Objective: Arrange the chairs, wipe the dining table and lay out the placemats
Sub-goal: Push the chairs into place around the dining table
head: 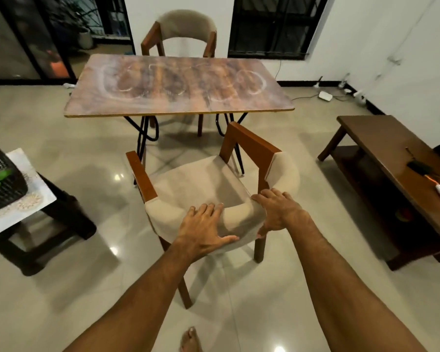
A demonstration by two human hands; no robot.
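Observation:
A wooden armchair with beige cushions (201, 184) stands in front of me, a short way back from the dining table (178, 85), turned slightly to the left. My left hand (205, 228) grips the top of its padded backrest. My right hand (277, 212) grips the backrest at its right corner. The table top is brown and streaked with pale smears. A second matching chair (186, 31) stands at the table's far side against the wall.
A low stool at the left (48, 224) carries a pale placemat (23, 189) and a dark woven basket (0, 181). A wooden bench (391, 158) with small items stands at the right. Cables lie on the floor by the far wall. My bare foot (191, 339) shows below.

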